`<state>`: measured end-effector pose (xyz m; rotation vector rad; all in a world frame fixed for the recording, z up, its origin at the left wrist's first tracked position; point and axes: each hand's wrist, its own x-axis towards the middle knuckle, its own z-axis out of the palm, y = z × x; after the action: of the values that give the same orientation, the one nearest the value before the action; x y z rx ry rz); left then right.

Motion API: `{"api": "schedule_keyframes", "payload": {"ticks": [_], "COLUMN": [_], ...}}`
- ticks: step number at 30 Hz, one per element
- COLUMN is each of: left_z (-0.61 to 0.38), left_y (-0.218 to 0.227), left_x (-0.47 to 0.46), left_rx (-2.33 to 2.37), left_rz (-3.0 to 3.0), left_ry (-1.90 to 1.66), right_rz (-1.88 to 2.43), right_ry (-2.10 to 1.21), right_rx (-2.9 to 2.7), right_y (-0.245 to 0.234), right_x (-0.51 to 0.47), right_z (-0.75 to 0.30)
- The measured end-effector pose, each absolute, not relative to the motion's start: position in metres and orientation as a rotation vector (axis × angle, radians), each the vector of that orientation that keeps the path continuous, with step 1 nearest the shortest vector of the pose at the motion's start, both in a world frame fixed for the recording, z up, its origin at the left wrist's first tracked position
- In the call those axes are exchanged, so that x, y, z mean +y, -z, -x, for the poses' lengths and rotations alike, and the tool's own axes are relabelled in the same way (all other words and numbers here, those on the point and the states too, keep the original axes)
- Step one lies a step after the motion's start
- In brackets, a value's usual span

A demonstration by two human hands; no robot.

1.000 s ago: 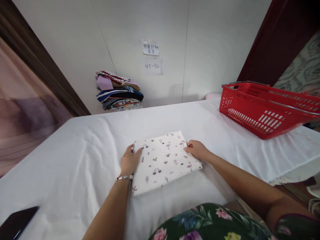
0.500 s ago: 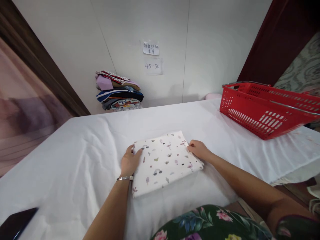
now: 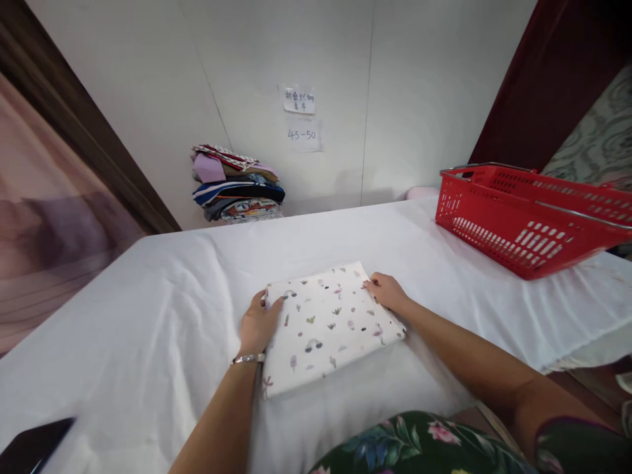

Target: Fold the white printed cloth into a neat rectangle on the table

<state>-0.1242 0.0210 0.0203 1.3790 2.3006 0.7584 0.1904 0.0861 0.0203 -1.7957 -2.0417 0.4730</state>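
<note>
A folded white cloth [image 3: 330, 329], printed with small flamingos, rainbows and plants, lies flat on the table in front of me. My left hand [image 3: 259, 322] grips its left edge, thumb on top and the fingers at the side, partly hidden. At the right edge, near the far corner, my right hand [image 3: 388, 289] pinches the cloth between thumb and curled fingers. Several layers show along the cloth's right side.
White fabric covers the table [image 3: 207, 316]. A red plastic basket [image 3: 498, 227] stands at the back right. Folded textiles [image 3: 239, 184] are stacked by the wall at the back left. A dark phone-like object [image 3: 37, 444] lies at the near left corner.
My right hand has slid slightly toward the far corner along the cloth's edge. The whole view has shifted a little, and the cloth lies much as before.
</note>
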Motion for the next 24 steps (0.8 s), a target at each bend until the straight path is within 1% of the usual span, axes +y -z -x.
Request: {"api": "schedule_keyframes", "payload": {"ticks": [9,18,24], "left_z": [0.125,0.125,0.127], "left_y": [-0.019,-0.019,-0.014], "left_x": [0.022,0.021,0.023], "left_rx": [2.307,2.291,2.291], "left_rz": [-1.381,-1.367,-1.366], "left_ry": [-0.769,-0.788,-0.831], "right_rz": [1.905,1.902,1.898], "right_ry": [-0.459,-0.447,-0.460], "right_rx": [-2.082,-2.026,-2.016], "right_y": [-0.035,-0.019,-0.024], "right_x": [0.101,0.112,0.121], "right_z": [-0.177,-0.181,-0.177]}}
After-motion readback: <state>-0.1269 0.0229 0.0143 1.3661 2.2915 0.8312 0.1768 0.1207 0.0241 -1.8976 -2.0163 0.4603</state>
